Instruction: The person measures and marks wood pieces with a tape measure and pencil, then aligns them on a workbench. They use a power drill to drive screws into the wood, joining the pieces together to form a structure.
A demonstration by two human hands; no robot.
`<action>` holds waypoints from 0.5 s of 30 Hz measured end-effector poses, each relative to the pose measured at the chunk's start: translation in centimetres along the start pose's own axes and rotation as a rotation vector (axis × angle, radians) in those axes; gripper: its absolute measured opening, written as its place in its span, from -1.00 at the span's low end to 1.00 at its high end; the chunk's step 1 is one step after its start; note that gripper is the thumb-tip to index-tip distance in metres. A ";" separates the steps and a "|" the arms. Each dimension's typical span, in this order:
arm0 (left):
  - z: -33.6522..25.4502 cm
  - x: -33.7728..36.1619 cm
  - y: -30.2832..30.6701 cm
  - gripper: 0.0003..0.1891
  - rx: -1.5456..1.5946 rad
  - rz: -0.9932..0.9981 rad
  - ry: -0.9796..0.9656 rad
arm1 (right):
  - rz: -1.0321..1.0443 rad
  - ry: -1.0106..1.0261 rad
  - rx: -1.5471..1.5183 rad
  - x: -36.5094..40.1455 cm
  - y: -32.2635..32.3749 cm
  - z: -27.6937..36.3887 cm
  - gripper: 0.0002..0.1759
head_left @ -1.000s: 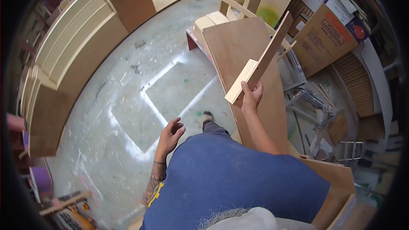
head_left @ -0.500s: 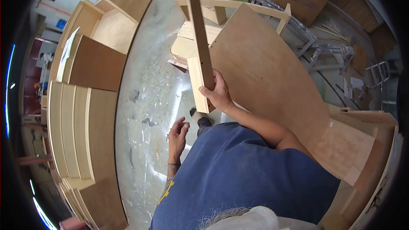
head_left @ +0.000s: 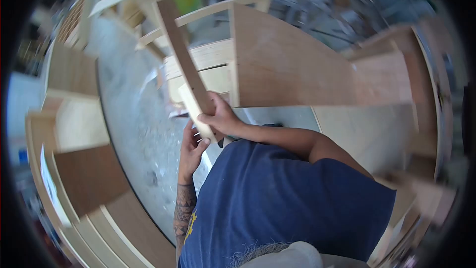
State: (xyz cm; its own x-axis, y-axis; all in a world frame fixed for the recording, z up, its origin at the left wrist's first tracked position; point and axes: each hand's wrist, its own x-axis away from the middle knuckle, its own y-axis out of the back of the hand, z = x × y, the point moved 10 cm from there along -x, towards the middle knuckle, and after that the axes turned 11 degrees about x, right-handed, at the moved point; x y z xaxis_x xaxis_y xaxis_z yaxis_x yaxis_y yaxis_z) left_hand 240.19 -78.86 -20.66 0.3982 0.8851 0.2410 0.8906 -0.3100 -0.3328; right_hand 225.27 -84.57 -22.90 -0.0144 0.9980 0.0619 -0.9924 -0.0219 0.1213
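Two hands on the wooden strip (head_left: 179,52) now; half a second ago it was one. Right hand (head_left: 221,118) is wrapped tight round the strip near its lower end, thumb and fingers closed, same hold as before. Left hand (head_left: 190,145), which hung loose and empty below, has come up: its fingers curl against the pale block (head_left: 195,111) fixed along the strip's lower part. It is touching for certain, but whether it is a full grip I cannot tell.

The strip runs from in front of the blue shirt (head_left: 277,198) up and to the left, leaning more than earlier. Its top end reaches the pale frame pieces at the upper left.

The plywood panel (head_left: 297,64) lies just right of the hands, nearly level across the view (the head has swung, so everything is blurred). The concrete floor (head_left: 131,119) and cabinet carcasses (head_left: 82,119) are to the left.
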 end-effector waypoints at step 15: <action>4.2 -3.3 -5.8 -0.06 -0.016 0.274 0.095 | -0.330 0.016 0.254 7.4 6.1 2.0 0.12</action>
State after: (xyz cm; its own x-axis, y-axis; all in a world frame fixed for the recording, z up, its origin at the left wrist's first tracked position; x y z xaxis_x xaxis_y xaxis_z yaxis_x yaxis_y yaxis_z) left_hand 232.78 -78.48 -23.35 0.6425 0.7315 0.2283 0.7500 -0.5393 -0.3829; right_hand 219.37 -77.42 -19.75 0.2951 0.9548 -0.0366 -0.8825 0.2871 0.3727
